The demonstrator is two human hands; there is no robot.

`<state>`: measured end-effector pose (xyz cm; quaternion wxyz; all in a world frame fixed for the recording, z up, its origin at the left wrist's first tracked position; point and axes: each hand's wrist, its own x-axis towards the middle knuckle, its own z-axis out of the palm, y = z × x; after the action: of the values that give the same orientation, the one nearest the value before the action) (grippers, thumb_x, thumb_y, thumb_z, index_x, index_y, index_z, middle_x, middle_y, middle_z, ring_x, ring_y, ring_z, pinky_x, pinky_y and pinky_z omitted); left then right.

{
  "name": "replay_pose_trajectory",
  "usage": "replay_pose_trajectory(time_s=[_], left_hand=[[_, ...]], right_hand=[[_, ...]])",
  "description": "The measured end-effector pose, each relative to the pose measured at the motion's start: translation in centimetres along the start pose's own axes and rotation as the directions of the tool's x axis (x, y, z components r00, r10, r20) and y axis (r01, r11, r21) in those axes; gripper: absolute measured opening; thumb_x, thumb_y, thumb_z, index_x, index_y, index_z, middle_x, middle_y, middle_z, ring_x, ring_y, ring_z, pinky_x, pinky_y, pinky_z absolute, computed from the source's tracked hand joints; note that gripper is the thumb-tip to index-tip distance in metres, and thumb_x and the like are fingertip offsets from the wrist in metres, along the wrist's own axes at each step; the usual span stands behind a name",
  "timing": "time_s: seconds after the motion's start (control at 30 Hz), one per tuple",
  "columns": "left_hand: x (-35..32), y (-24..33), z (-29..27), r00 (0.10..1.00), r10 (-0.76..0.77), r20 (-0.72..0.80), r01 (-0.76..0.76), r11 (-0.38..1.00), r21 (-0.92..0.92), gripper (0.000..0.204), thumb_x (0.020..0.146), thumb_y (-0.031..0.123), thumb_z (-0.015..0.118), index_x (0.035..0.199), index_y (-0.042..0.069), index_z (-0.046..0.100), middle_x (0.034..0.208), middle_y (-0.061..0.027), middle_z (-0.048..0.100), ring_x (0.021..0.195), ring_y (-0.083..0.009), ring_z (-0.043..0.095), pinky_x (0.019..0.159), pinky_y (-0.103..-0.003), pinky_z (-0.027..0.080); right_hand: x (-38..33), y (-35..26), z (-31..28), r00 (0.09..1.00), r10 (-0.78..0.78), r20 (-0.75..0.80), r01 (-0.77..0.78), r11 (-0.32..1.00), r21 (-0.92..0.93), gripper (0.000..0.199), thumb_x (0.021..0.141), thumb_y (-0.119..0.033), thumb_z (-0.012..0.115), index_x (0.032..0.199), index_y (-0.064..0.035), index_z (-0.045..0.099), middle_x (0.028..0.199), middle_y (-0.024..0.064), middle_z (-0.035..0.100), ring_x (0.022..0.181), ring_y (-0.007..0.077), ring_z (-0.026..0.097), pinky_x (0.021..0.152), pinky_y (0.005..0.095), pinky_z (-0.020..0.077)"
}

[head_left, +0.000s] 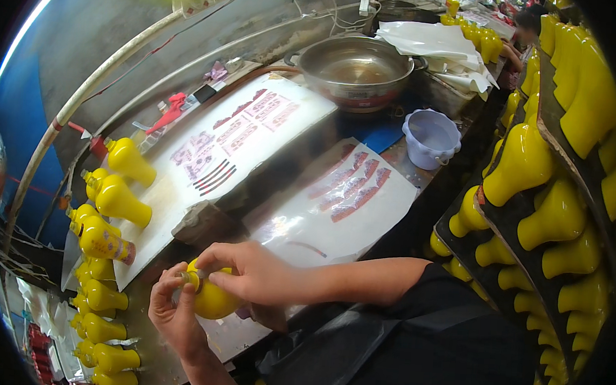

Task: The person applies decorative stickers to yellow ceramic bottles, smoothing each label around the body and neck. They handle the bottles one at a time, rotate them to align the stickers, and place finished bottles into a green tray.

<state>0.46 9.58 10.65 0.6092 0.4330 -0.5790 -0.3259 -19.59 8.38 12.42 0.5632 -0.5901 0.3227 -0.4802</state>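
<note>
A glossy yellow bottle (pixel 215 302) lies tilted between my two hands, its narrow neck turned to the left. My left hand (pixel 177 315) is closed around the neck end with the thumb and fingers. From above, my right hand (pixel 250 272) curls over the shoulder of the bottle, thumb and fingertips pressed close to the neck. Whether a small piece is pinched under those fingertips is too hard to make out. Just beyond the hands, a translucent sheet (pixel 299 220) carries several curved reddish strips.
A white board (pixel 253 168) holds printed decals and dark strips. Several yellow bottles (pixel 125 204) line the left edge. Behind are a steel basin (pixel 356 89) and a lavender bucket (pixel 431 139). Racks of yellow bottles (pixel 521 167) crowd the right, and another person (pixel 526 33) is far back.
</note>
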Motion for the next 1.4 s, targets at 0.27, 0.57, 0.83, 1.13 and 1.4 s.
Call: replay_pose_trajectory(time_s=[0.27, 0.57, 0.83, 1.13, 1.4], left_hand=[[0.4, 0.9, -0.3, 0.975, 0.103, 0.196, -0.148, 0.961, 0.232, 0.015, 0.089, -0.007, 0.072, 0.099, 0.001, 0.064, 0.116, -0.0127, 0.068, 0.109, -0.019, 0.061, 0.095, -0.031, 0.052], [0.1, 2.1, 1.6, 0.988, 0.14, 0.064, -0.154, 0.905, 0.397, 0.013, 0.083, -0.001, 0.075, 0.089, 0.006, 0.067, 0.1, -0.0049, 0.073, 0.101, -0.0191, 0.067, 0.12, -0.049, 0.028], [0.0, 1.2, 1.3, 0.998, 0.056, 0.005, -0.055, 0.953, 0.298, 0.012, 0.087, -0.003, 0.073, 0.095, 0.003, 0.066, 0.112, -0.009, 0.071, 0.107, -0.0188, 0.065, 0.113, -0.041, 0.039], [0.1, 0.1, 0.6, 0.994, 0.106, 0.031, -0.11, 0.972, 0.206, 0.012, 0.091, -0.005, 0.073, 0.099, -0.001, 0.065, 0.108, -0.0077, 0.066, 0.101, -0.0154, 0.062, 0.094, -0.031, 0.053], [1.0, 0.4, 0.2, 0.999, 0.039, -0.004, -0.037, 0.969, 0.245, 0.015, 0.089, -0.004, 0.073, 0.103, -0.001, 0.068, 0.107, -0.0092, 0.07, 0.102, -0.0168, 0.064, 0.1, -0.034, 0.048]], right_hand=[[0.1, 0.7, 0.7, 0.994, -0.106, -0.033, 0.103, 0.992, -0.076, 0.03, 0.093, -0.011, 0.065, 0.121, 0.001, 0.063, 0.115, 0.0215, 0.072, 0.112, 0.0347, 0.07, 0.096, 0.0399, 0.0539], [0.2, 1.2, 0.7, 0.993, -0.118, -0.016, 0.117, 0.991, -0.061, 0.035, 0.09, -0.008, 0.062, 0.124, 0.0011, 0.06, 0.12, 0.0235, 0.07, 0.118, 0.0375, 0.066, 0.1, 0.0407, 0.0517], [0.6, 2.2, 0.6, 0.995, -0.092, 0.032, 0.094, 0.993, -0.074, 0.052, 0.082, -0.001, 0.048, 0.134, -0.0016, 0.053, 0.125, 0.0229, 0.067, 0.123, 0.036, 0.064, 0.103, 0.0405, 0.0487], [0.9, 2.3, 1.1, 0.996, -0.093, -0.005, 0.092, 0.993, -0.069, 0.043, 0.085, 0.0, 0.055, 0.128, 0.0003, 0.055, 0.125, 0.0262, 0.067, 0.125, 0.0404, 0.062, 0.104, 0.0421, 0.0493], [-0.9, 2.3, 2.1, 0.992, -0.123, -0.028, 0.109, 0.946, -0.304, 0.05, 0.084, -0.003, 0.052, 0.133, -0.007, 0.05, 0.113, 0.0256, 0.069, 0.107, 0.0461, 0.066, 0.091, 0.0506, 0.0528]])
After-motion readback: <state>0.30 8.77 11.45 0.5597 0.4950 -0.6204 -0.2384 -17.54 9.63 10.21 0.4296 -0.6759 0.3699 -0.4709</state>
